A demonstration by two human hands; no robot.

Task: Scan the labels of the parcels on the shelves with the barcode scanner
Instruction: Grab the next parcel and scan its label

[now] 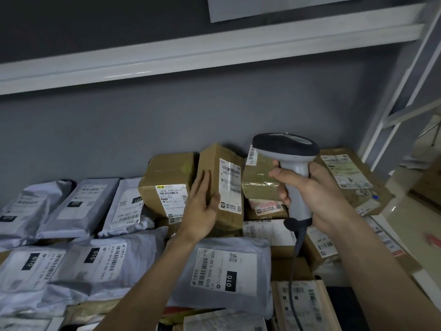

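A shelf holds many parcels. My right hand (pixel 315 199) grips the grey handle of a barcode scanner (pixel 290 163), whose dark head points away toward the boxes at the back. My left hand (pixel 201 206) rests with straight fingers against the left face of an upright cardboard box (pixel 222 185), thumb near its white label (pixel 230 187). The label with its barcode faces me. Beside it stand another labelled cardboard box (pixel 167 185) on the left and a tape-wrapped box (pixel 260 180) on the right, partly hidden by the scanner.
Grey plastic mailers (pixel 76 206) with "010" and "231" labels lie at left and front, one (pixel 222 271) under my left forearm. More boxes (pixel 346 175) stack at right. A white shelf beam (pixel 191 48) runs overhead. The scanner's cable (pixel 298 247) hangs down. The shelf's white post (pixel 393 115) stands at right.
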